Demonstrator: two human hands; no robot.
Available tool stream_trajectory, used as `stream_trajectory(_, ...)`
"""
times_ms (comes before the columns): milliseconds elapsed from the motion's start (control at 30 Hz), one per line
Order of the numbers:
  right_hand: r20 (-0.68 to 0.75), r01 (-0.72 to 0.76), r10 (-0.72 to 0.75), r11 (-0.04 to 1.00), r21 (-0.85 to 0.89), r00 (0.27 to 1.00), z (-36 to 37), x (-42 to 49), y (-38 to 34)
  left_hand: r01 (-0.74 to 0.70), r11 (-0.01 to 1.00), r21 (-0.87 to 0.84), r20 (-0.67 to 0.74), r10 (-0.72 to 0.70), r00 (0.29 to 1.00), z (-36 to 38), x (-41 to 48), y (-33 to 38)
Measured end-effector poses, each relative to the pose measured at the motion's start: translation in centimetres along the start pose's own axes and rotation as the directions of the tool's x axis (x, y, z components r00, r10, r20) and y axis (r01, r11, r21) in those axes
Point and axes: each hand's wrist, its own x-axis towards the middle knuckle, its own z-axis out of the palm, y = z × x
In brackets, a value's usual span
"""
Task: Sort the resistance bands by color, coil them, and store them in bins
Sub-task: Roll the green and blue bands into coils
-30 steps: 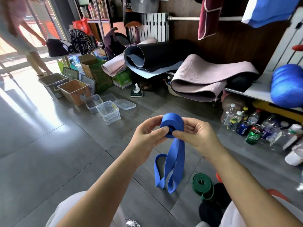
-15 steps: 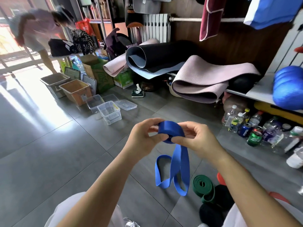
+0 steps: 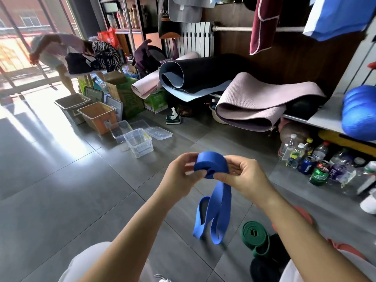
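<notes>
Both hands were up in front of me. My left hand (image 3: 179,177) had its fingers curled around one side of the wide blue rubber resistance band (image 3: 211,162), thumb pressing on the rolled part. My right hand (image 3: 245,178) pinched the other side, thumb right by the hole in the middle of the coil.

The band looked matte and smooth, flat like a strap. The top was wound into a chunky roll held in mid-air, and the rest hung down as a long doubled loop toward the floor.

Just right of that loop a dark green flat band (image 3: 254,235) lay wound in a loose spiral, with a black one (image 3: 262,267) near it by my knee.

The floor was big glossy grey tiles (image 3: 81,190). Further out sat a clear plastic bin (image 3: 140,142) with a clear lid (image 3: 158,132) beside it, and an orange crate (image 3: 97,117) behind. A rolled pink foam mat (image 3: 264,104) and a bunch of plastic bottles and cans (image 3: 311,165) lined the wall.
</notes>
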Motion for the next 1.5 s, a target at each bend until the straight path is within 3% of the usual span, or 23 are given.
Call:
stream_trajectory(33,0.012,-0.023,0.024,0.994,-0.105,1.0,0.0,-0.1,0.1,-0.108,0.948,0.299,-0.001,0.114,0.994,-0.1,-0.1,-0.3)
stream_trajectory(67,0.036,-0.036,0.044,0.978,-0.206,0.998,0.1,-0.2,0.2,-0.226,0.84,0.493,0.053,0.231,0.972,-0.1,-0.2,-0.7)
stream_trajectory(100,0.064,-0.037,0.058,0.957,-0.288,0.996,0.3,-0.3,0.3,-0.329,0.744,0.582,0.128,0.316,0.94,0.0,-0.4,-1.0)
stream_trajectory(167,0.109,-0.029,0.073,0.934,-0.357,0.991,0.6,-0.6,0.4,-0.429,0.665,0.612,0.225,0.374,0.9,0.2,-0.9,-1.2)
stream_trajectory(233,0.118,-0.027,0.073,0.936,-0.351,0.99,0.7,-0.7,0.3,-0.42,0.703,0.573,0.207,0.372,0.905,-0.1,-1.0,-1.4)
stream_trajectory(400,0.091,-0.051,0.061,0.992,-0.112,0.994,-0.3,-0.6,-0.6,-0.292,0.903,0.314,-0.024,0.315,0.949,-0.3,-0.9,-0.1)
stream_trajectory(500,0.071,-0.039,0.04,0.999,-0.023,0.997,-0.7,-0.3,-1.0,-0.248,0.969,0.026,-0.129,0.249,0.96,-0.3,-0.7,0.7)
stream_trajectory(567,0.056,-0.026,0.021,0.997,0.078,0.998,-0.5,-0.1,-1.1,-0.184,0.957,-0.224,-0.132,0.157,0.979,-0.4,-0.7,1.0)
stream_trajectory(667,0.037,-0.014,0.005,0.971,0.237,0.999,0.2,0.2,-0.9,-0.079,0.844,-0.53,-0.07,0.049,0.996,-0.1,-0.9,1.1)
stream_trajectory(767,-0.002,0.013,-0.013,0.949,0.314,1.0,0.5,0.3,-0.8,0.002,0.757,-0.654,0.001,-0.002,1.0,0.3,-0.8,1.0)
stream_trajectory(833,-0.006,0.022,-0.021,0.959,0.284,1.0,0.2,0.3,-0.9,0.028,0.819,-0.573,0.03,-0.013,0.999,0.2,-0.5,0.9)
stream_trajectory(933,0.041,0.008,-0.014,0.992,0.124,0.999,-0.2,0.2,-0.6,-0.096,0.994,-0.052,0.006,0.096,0.995,-0.5,-0.3,0.5)
stream_trajectory(1000,0.089,-0.005,0.007,1.0,-0.022,0.996,-0.3,0.0,-0.1,-0.208,0.949,0.239,0.087,0.192,0.977,-0.8,-0.4,0.0)
stream_trajectory(1133,0.175,-0.006,0.047,0.974,-0.228,0.984,0.1,-0.3,0.6,-0.299,0.821,0.487,0.232,0.209,0.95,-0.8,-0.7,-0.9)
stream_trajectory(1200,0.178,-0.009,0.06,0.963,-0.271,0.982,0.4,-0.4,0.8,-0.303,0.802,0.514,0.227,0.214,0.95,-0.9,-0.7,-1.1)
stream_trajectory(1300,0.157,-0.015,0.046,0.981,-0.191,0.987,0.4,-0.4,0.5,-0.282,0.851,0.443,0.15,0.24,0.959,-0.9,-0.6,-1.2)
stream_trajectory(1400,0.139,-0.006,0.021,0.995,-0.104,0.99,-0.3,-0.1,0.2,-0.207,0.955,0.212,0.014,0.209,0.978,-0.8,-0.4,-0.8)
stream_trajectory(1500,0.107,-0.014,0.017,0.999,-0.029,0.994,-0.7,0.4,0.1,-0.186,0.98,-0.066,-0.064,0.182,0.981,-1.0,-0.2,-0.4)
